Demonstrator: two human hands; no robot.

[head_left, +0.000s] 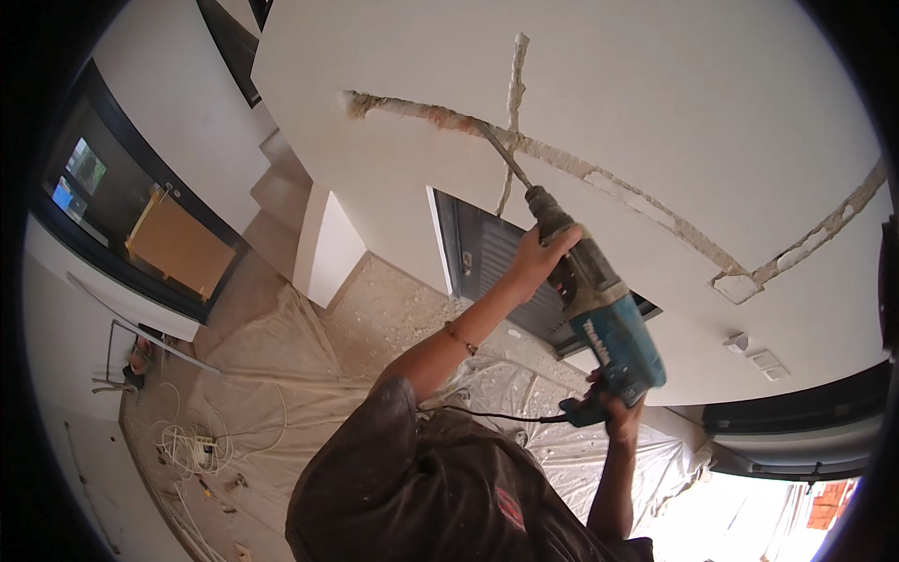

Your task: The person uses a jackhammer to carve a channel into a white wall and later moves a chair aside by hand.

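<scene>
A teal and black rotary hammer (pixel 613 328) is held up against the white wall (pixel 655 103). My left hand (pixel 545 262) is closed round its front part, behind the chuck. At the rear handle, my right hand (pixel 620 412) is wrapped round the grip; some of its fingers are hidden by the tool. The long chisel bit (pixel 506 155) slants up and left, its tip in the rough groove (pixel 440 117) cut across the wall. A narrower upright groove (pixel 516 80) crosses this one near the bit. From the handle a black cord (pixel 496 414) runs left past my body.
Plastic sheeting (pixel 281 342) covers much of the floor, with rubble (pixel 384 304) by the wall's foot. A coiled white extension cable (pixel 192 450) lies at lower left. Below the groove is a dark louvred panel (pixel 496 253). A dark-framed door (pixel 140 197) stands at left, a wall socket (pixel 768 363) at right.
</scene>
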